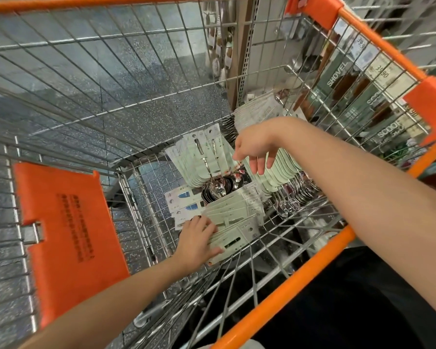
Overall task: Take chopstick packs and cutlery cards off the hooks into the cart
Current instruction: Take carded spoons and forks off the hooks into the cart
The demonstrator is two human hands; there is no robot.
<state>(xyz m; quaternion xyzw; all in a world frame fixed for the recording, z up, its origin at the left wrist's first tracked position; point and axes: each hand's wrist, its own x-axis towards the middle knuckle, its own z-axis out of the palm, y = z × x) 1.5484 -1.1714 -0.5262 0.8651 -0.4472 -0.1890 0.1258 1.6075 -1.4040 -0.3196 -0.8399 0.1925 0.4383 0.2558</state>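
Head view: silver wire shopping cart with orange rim point(282, 295) holds fanned stacks of pale-green cutlery cards point(202, 162) with steel spoons on them, all on the basket floor. Nearer stack of pale-green flat packs point(237, 217) lies under my left hand point(196, 240), grip released, fingers flat on top. Right hand point(256, 149) hovers above the cards, grip released, fingers loose, holding nothing.

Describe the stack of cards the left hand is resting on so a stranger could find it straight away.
Look down into the orange-rimmed wire cart, at the corner of its floor nearest the person. There the left hand lies flat on a fanned stack of pale green cards. Unlike the upright spoon cards farther in, these lie on their sides, each with a narrow dark slot.
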